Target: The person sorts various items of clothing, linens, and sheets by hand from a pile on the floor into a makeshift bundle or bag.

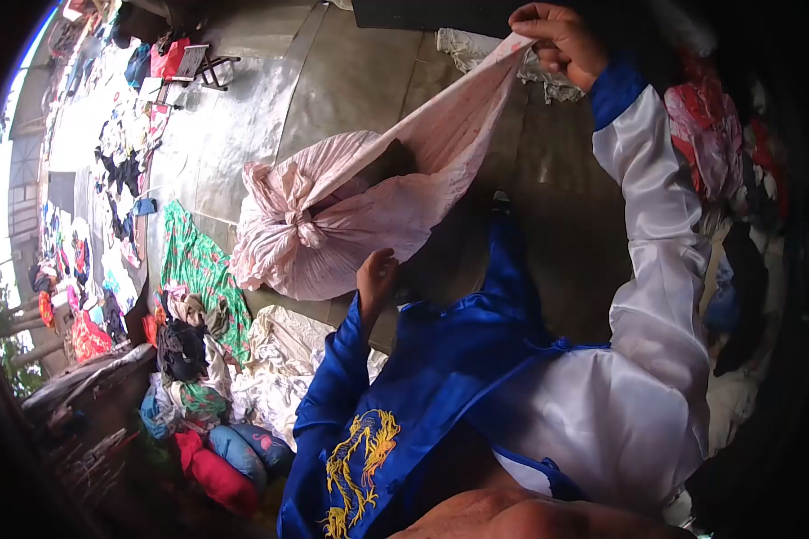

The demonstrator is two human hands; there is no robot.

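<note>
A pale pink patterned cloth bundle [283, 247] lies on the floor, gathered into a knot at its front. One long end of the cloth stretches up to the right, and my right hand [562, 40] pinches its tip between thumb and fingers. My left hand [376, 280] is beside the bundle's lower edge with its fingers curled in; nothing shows in them. Dark material shows through a gap between the folds of the bundle.
Green floral cloth [198, 274] and a white cloth heap [288, 350] lie at the left. Mixed clothes [211, 458] are piled at lower left. A rolled white cloth [458, 45] lies at the top, a small folding stool [208, 67] at upper left, and red-pink cloth [706, 135] at right.
</note>
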